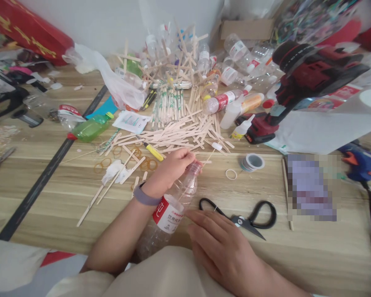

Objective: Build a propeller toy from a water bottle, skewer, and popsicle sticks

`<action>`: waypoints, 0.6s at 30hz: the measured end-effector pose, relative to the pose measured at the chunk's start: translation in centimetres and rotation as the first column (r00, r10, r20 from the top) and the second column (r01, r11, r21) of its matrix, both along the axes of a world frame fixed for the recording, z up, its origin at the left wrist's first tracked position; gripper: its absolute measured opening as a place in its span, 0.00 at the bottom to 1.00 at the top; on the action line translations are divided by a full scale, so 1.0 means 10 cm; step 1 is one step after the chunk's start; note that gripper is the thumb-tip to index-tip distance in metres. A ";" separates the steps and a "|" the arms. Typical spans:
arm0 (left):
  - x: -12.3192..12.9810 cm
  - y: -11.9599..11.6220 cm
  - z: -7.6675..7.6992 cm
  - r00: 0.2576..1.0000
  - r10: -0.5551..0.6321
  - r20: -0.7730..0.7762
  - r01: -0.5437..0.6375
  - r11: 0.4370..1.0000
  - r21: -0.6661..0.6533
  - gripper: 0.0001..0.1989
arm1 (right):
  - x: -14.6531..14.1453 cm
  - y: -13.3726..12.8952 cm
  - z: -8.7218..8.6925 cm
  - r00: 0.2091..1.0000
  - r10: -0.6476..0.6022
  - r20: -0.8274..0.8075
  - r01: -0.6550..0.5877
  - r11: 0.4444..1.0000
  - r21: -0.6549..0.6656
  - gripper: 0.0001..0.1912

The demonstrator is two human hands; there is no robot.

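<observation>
Right hand [218, 243] nearest, fingers extended and loosely together, not wrapped on anything, tips at the bottle's label side; contact unclear. Clear plastic bottle [188, 185], ribbed, glossy, red-and-white label, tilted at table edge in front of the person, neck pointing away. Left hand [177, 163], fabric-look band [148, 196] on wrist, clamped on the bottle's threaded neck; thin wooden stick [208, 158] with a white tip beside the neck, grip on it unclear. Just right: scissors [249, 222], black looped handles, metal blades, on wood-grain table [111, 225]. Beyond: round tape roll [252, 162], thin pale ring [231, 175], crumpled white tissue [114, 171], yellow cutter [153, 152]. Farther: flat wooden sticks [173, 138] heaped crisscross, smooth green bottle [92, 127] on its side, red-black power drill [297, 82]. Back: jumbled clear bottles [238, 49], cardboard box [246, 29].
</observation>
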State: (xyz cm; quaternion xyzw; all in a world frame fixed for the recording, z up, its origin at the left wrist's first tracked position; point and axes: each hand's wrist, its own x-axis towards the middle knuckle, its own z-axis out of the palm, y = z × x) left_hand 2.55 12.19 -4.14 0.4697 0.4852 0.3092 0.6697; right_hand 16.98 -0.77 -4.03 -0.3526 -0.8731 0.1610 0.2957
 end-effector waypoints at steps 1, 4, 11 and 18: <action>0.00 0.00 0.00 1.000 -0.001 -0.002 0.001 1.000 0.004 0.10 | 0.01 0.00 0.00 1.000 -0.002 -0.025 0.001 0.999 -0.036 0.09; -0.01 0.01 -0.02 1.000 -0.001 -0.007 0.001 1.000 0.014 0.11 | 0.02 -0.02 0.00 0.989 -0.019 -0.147 -0.013 0.976 -0.218 0.11; -0.02 0.01 -0.07 0.999 -0.028 -0.030 0.030 0.998 0.063 0.11 | -0.01 -0.01 0.00 0.948 -0.055 -0.314 -0.081 0.911 -0.404 0.12; -0.01 -0.01 -0.08 0.996 -0.061 -0.061 0.067 0.994 0.090 0.10 | -0.01 -0.01 -0.02 0.926 -0.162 -0.341 -0.093 0.776 -0.623 0.12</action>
